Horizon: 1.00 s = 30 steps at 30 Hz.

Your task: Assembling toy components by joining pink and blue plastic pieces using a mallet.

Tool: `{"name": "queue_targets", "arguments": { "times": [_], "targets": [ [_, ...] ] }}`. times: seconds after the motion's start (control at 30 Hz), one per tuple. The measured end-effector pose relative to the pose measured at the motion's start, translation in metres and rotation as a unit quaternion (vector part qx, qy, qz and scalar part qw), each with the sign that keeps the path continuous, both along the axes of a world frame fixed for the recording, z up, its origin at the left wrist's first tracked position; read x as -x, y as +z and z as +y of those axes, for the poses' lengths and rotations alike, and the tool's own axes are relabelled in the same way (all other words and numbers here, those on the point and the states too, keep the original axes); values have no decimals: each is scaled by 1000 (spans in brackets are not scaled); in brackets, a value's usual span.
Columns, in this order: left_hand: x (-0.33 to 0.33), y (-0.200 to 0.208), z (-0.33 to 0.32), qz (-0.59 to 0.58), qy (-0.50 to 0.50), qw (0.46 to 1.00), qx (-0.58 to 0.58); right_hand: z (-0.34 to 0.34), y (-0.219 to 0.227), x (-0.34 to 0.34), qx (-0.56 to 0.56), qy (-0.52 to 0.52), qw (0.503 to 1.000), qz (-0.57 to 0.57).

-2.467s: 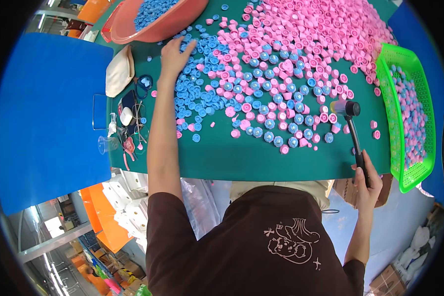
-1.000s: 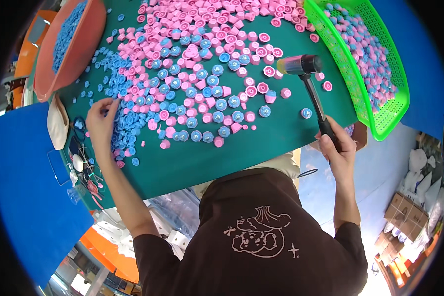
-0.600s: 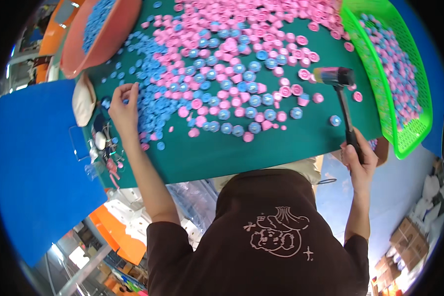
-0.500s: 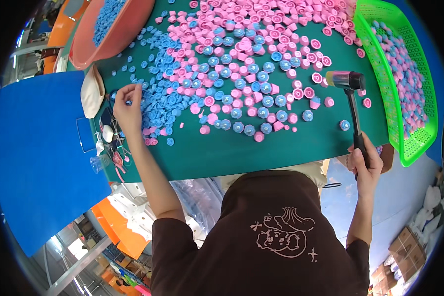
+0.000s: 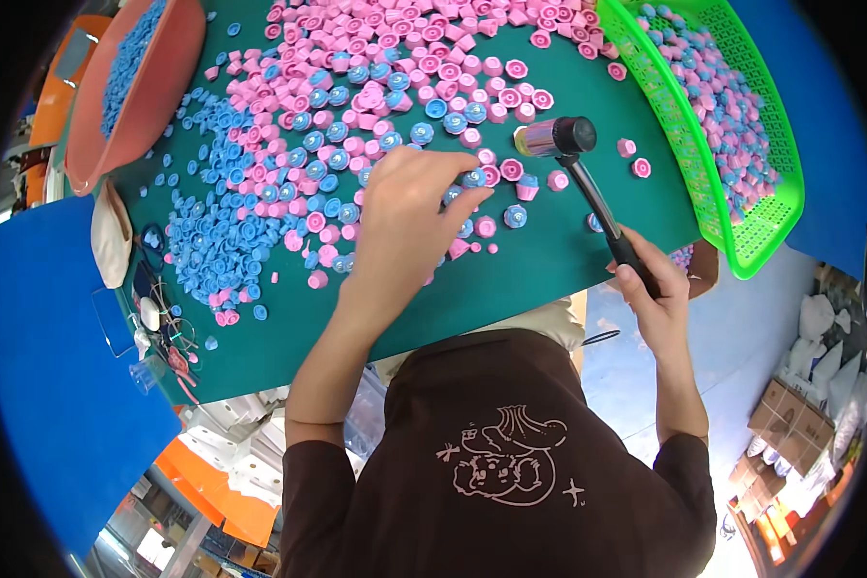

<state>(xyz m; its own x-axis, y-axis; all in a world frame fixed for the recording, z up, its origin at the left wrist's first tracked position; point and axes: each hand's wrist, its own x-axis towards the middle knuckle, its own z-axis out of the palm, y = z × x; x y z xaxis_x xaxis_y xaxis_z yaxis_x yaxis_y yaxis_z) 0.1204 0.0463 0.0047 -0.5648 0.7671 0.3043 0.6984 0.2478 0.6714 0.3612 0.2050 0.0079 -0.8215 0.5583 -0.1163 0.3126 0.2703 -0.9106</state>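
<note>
**Left hand (image 5: pixel 405 207) pinches blue cap (image 5: pixel 473 177); right hand (image 5: pixel 660 301) grips mallet (image 5: pixel 555 138)**

The cap sits between thumb and forefinger, amid pink cups (image 5: pixel 512 170) at centre; the right fingers wrap the mallet's black handle, left of the green basket (image 5: pixel 775 210).

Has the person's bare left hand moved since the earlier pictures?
Yes: the left hand has moved right, farther from the round coral plastic basin and past the pile of blue plastic caps.
</note>
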Motion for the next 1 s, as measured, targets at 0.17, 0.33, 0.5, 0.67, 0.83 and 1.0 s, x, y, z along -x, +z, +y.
{"name": "queue_targets", "arguments": {
  "times": [0.17, 0.33, 0.5, 0.67, 0.83, 1.0],
  "targets": [
    [-7, -18, 15, 43, -19, 998, 33, 4, -5, -10, -23, -7, 1000, 1],
    [-8, -17, 20, 33, -22, 999, 29, 7, -1, -11, -28, 7, 999, -38],
    [-8, -17, 18, 40, -18, 998, 41, 7, 5, -7, -74, 47, 994, -68],
    [-1, -7, 9, 48, -2, 999, 5, -3, 8, -1, -159, 45, 986, -1],
    [25, 14, -31, 41, 100, 993, 38, -5, 17, 12, -189, 129, 971, -68],
    [66, 36, -115, 0, 314, 948, 51, 3, 17, 21, -159, 80, 984, -17]
  ]
}}
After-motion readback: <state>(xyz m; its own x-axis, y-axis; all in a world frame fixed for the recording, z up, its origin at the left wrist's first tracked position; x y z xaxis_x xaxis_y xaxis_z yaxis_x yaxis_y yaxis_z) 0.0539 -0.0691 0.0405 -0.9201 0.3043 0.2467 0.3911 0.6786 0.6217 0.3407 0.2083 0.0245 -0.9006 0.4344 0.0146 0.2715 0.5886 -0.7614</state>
